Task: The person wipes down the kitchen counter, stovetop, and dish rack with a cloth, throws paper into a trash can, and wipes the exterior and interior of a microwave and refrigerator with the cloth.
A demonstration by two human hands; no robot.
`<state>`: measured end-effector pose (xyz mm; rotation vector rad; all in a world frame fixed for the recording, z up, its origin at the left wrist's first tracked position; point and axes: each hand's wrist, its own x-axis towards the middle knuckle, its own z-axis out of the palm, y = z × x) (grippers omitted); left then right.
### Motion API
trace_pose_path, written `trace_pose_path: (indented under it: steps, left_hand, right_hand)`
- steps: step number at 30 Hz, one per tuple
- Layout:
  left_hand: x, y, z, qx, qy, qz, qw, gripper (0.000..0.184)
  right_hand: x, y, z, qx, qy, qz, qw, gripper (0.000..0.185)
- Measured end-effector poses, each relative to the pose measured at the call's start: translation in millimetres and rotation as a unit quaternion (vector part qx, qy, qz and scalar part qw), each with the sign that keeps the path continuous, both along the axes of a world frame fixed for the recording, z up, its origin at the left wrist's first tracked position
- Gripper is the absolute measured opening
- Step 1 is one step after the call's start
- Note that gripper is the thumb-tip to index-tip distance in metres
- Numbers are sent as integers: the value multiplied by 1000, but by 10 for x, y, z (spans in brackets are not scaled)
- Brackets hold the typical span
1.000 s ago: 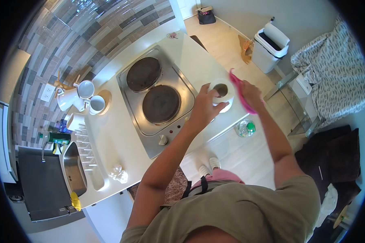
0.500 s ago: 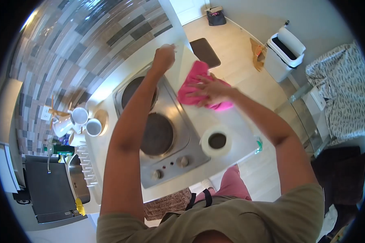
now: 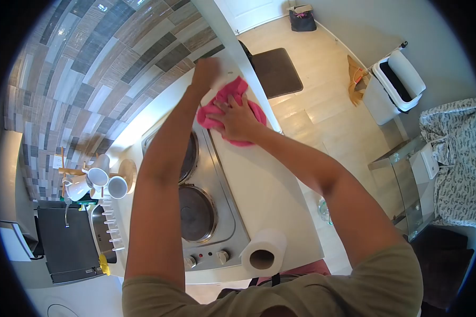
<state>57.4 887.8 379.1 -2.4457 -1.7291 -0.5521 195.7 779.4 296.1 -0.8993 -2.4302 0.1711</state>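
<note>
A pink cloth (image 3: 254, 113) lies bunched on the white countertop (image 3: 264, 185) near its far end. My right hand (image 3: 236, 117) presses on it with spread fingers. My left hand (image 3: 207, 73) is just left of the cloth, over the far counter edge by the wall; its fingers are blurred, and what they hold, if anything, cannot be made out. The two-plate stove (image 3: 225, 206) is partly hidden under my left arm. A white paper roll (image 3: 264, 252) stands on the counter's near end, right of the stove knobs.
White mugs (image 3: 117, 187) hang and stand by the tiled wall at the left, beside the dish rack (image 3: 110, 224) and sink (image 3: 99, 230). On the floor at the right are an open white bin (image 3: 388, 95), a dark mat (image 3: 276, 73) and a clear bottle (image 3: 324, 210).
My right hand let go of nothing visible and moved with the cloth toward the counter's far end. My left hand left the paper roll and reached to the far edge. The view shifted.
</note>
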Motion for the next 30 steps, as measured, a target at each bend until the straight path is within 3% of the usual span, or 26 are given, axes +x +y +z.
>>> trace_pose_path:
  steps: [8, 11, 13, 14, 16, 19, 21, 24, 26, 27, 29, 30]
  left_hand:
    - [209, -68, 787, 69, -101, 0, 992, 12]
    - [183, -51, 709, 2, -161, 27, 987, 13]
    - [97, -11, 526, 46, -108, 5, 993, 14]
    - [66, -20, 457, 42, -112, 11, 993, 14]
    - [44, -86, 316, 63, -30, -5, 998, 13]
    - [-23, -127, 27, 61, 34, -6, 998, 12]
    - [-75, -165, -179, 1, 46, 23, 999, 12]
    - [-129, -208, -449, 18, 94, -12, 995, 26]
    - [-62, -316, -466, -99, 108, 57, 988, 36]
    - [-55, -361, -425, -96, 105, 59, 988, 36]
    - [-157, -582, -278, 7, 179, -66, 982, 37]
    - [-257, -733, -211, 47, 148, -121, 980, 37]
  right_hand:
    - [-318, 810, 94, -10, -21, -126, 992, 36]
    - [-231, 867, 7, 6, 9, -152, 988, 32]
    - [-169, 837, 7, -86, 30, -251, 964, 28]
    - [-114, 874, -29, -136, 93, -260, 951, 27]
    - [5, 772, -4, -166, 96, -276, 942, 29]
    - [330, 440, -77, -193, 70, -260, 944, 35]
    - [540, 100, -34, -262, 120, -265, 920, 40]
    - [836, -483, 14, -285, 86, -279, 913, 46]
    - [1037, -893, 3, -287, 76, -286, 911, 47]
    - [1148, -1109, -2, -283, 84, -279, 914, 44]
    - [1369, -1557, 52, -299, 55, -287, 909, 46]
    - [1487, -1781, 35, -287, 76, -282, 912, 46]
